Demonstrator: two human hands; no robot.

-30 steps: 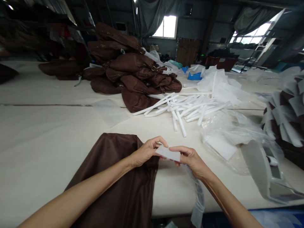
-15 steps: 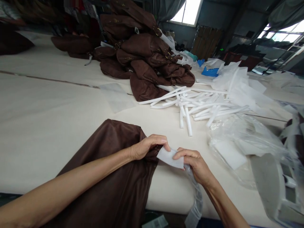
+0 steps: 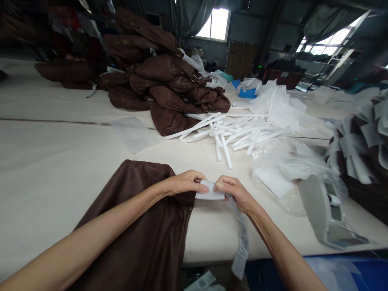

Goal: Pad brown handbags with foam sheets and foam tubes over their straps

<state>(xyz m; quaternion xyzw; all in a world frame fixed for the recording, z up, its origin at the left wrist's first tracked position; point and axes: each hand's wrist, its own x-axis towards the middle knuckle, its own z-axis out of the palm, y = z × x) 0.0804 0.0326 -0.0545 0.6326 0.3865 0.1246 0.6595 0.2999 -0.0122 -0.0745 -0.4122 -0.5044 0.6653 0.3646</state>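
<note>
A brown leather-look bag (image 3: 145, 226) lies on the near edge of the table and hangs over it. Beside its right end, my left hand (image 3: 186, 182) pinches one end of a small white wrapping sheet (image 3: 211, 190), thumb on top. The fingers of my right hand (image 3: 235, 192) grip the sheet's other end, so it is stretched between both hands. From under my right hand a strap wrapped in thin whitish film (image 3: 242, 238) dangles past the table edge. What lies beneath the sheet is hidden.
Brown bags (image 3: 169, 76) are heaped at the back. White foam tubes (image 3: 227, 131) lie in front of them, near crumpled white sheets (image 3: 273, 101). To the right are a clear plastic bag (image 3: 263, 165), a grey tape dispenser (image 3: 318, 214) and wrapped brown pieces (image 3: 357, 149).
My hands have drawn closer together, and the white sheet now sits flatter and looks narrower. My left thumb has come onto it. The view has turned to the right.
</note>
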